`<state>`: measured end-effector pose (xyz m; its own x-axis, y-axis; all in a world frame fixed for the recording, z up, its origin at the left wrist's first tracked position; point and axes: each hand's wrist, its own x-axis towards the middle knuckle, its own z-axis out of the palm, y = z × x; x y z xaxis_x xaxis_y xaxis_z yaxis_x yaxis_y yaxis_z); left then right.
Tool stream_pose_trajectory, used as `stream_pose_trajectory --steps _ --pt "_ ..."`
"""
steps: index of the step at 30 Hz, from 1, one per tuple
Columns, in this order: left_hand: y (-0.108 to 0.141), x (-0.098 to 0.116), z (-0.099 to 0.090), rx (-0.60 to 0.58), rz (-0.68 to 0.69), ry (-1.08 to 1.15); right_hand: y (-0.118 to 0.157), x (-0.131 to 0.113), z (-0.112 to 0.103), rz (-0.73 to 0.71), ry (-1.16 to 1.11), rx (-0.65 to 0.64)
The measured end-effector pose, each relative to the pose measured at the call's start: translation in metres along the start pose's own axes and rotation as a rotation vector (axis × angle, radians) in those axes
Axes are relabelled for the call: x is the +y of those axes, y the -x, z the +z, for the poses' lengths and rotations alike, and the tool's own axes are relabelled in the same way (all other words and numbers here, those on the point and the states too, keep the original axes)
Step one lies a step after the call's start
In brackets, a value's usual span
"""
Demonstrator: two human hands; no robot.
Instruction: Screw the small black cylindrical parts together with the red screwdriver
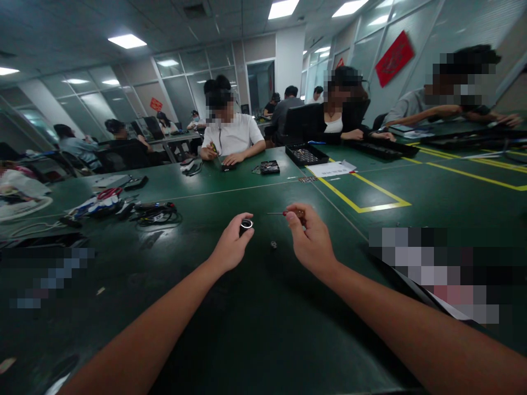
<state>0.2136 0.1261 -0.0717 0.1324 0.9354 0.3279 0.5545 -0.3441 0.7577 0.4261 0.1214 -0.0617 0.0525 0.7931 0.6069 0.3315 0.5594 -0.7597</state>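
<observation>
Between thumb and fingers, my left hand (233, 244) grips a small black cylindrical part with a bright ring (246, 224) on its end. My right hand (310, 238) is closed around the handle of a thin screwdriver (276, 213), whose shaft points left toward the ringed part without touching it. On the green table (230, 340) below and between the hands lies a small dark metallic piece (274, 245); its kind is too small to make out. Both hands are above the tabletop.
Cables and tools (154, 214) lie in a pile to the left. A black tray of small parts (307, 154) and a white paper sheet (332, 169) are across the table, near yellow tape (382, 208). A person in a white shirt (234, 134) works opposite, others to the right.
</observation>
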Motion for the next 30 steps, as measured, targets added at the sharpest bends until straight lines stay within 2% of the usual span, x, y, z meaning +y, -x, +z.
stream_pose_trajectory --steps 3,9,15,18,21,24,26,30 --pt "0.001 0.012 0.003 -0.039 -0.017 -0.094 0.0 0.0 0.0 -0.008 -0.006 0.006" --pt "-0.003 0.023 0.01 -0.314 0.035 -0.339 0.001 -0.002 0.0 -0.024 -0.003 -0.006" --pt "-0.011 0.018 0.022 -0.381 0.003 -0.507 0.001 -0.001 0.002 -0.021 -0.012 -0.013" --pt "-0.015 0.018 0.027 -0.421 0.047 -0.546 0.002 -0.002 0.001 -0.024 -0.006 -0.02" --pt "-0.018 0.015 0.027 -0.412 0.095 -0.533 0.002 -0.003 0.0 -0.013 -0.002 -0.032" --pt "-0.021 0.009 0.019 -0.36 0.09 -0.389 0.002 -0.004 0.0 0.0 0.002 -0.04" --pt "-0.023 0.005 0.01 -0.309 0.034 -0.266 0.002 -0.004 0.0 0.002 0.003 -0.046" --pt "-0.024 -0.001 -0.015 -0.234 -0.168 -0.067 0.003 -0.002 0.0 0.005 -0.004 -0.064"
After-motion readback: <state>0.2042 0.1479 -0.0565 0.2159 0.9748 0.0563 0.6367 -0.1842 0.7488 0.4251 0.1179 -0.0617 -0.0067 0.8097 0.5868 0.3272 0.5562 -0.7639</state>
